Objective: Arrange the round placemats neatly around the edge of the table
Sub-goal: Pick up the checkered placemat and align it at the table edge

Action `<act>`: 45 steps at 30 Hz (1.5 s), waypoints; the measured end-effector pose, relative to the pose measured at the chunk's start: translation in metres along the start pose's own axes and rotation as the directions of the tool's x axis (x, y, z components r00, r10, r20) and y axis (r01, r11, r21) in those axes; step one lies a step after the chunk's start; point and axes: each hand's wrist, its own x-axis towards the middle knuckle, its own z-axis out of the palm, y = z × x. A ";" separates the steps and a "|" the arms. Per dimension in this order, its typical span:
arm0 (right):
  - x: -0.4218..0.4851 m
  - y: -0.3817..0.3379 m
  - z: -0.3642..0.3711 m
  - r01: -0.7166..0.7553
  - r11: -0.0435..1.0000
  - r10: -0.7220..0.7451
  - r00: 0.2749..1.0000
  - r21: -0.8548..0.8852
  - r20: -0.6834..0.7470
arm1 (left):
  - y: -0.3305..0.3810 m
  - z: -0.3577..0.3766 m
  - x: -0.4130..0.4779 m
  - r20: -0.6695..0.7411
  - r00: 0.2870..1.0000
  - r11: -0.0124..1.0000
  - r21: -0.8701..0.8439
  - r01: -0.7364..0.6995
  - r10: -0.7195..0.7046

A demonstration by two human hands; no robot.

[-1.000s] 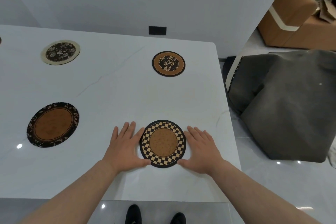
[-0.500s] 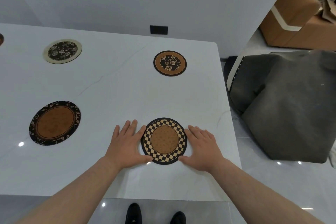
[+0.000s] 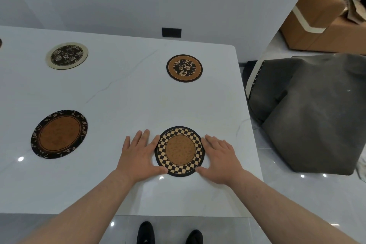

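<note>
Since the earlier frame the checkered placemat [image 3: 179, 151] has barely shifted near the table's [image 3: 122, 97] near right corner. The left hand [image 3: 138, 157] and right hand [image 3: 218, 159] lie flat, fingers spread, thumbs and forefingers cupping its rim. It looks thin, light and probably stiff; sliding by the rim suits it. Leaf-bordered placemat [image 3: 59, 134], cream-rimmed placemat [image 3: 67, 55] and floral placemat [image 3: 184, 68] lie well apart; nothing blocks.

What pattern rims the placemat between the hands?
A black-and-tan checkerboard ring around a plain brown centre on the round checkered placemat, clearest in the head view.
</note>
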 end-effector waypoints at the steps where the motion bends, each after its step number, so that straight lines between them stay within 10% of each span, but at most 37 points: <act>1: 0.000 0.000 0.000 0.002 1.000 -0.002 1.000 -0.001 0.002 | -0.001 0.000 0.000 0.000 1.000 1.000 -0.001 0.002 -0.002; 24: 0.013 -0.013 -0.034 -0.038 0.999 0.037 0.990 0.002 0.138 | 0.007 -0.024 0.000 0.104 0.994 0.994 -0.106 -0.026 0.037; 45: -0.042 -0.035 -0.165 -0.019 0.998 0.029 0.987 0.065 -0.161 | -0.006 -0.164 -0.077 -0.124 0.988 0.973 -0.221 0.064 -0.093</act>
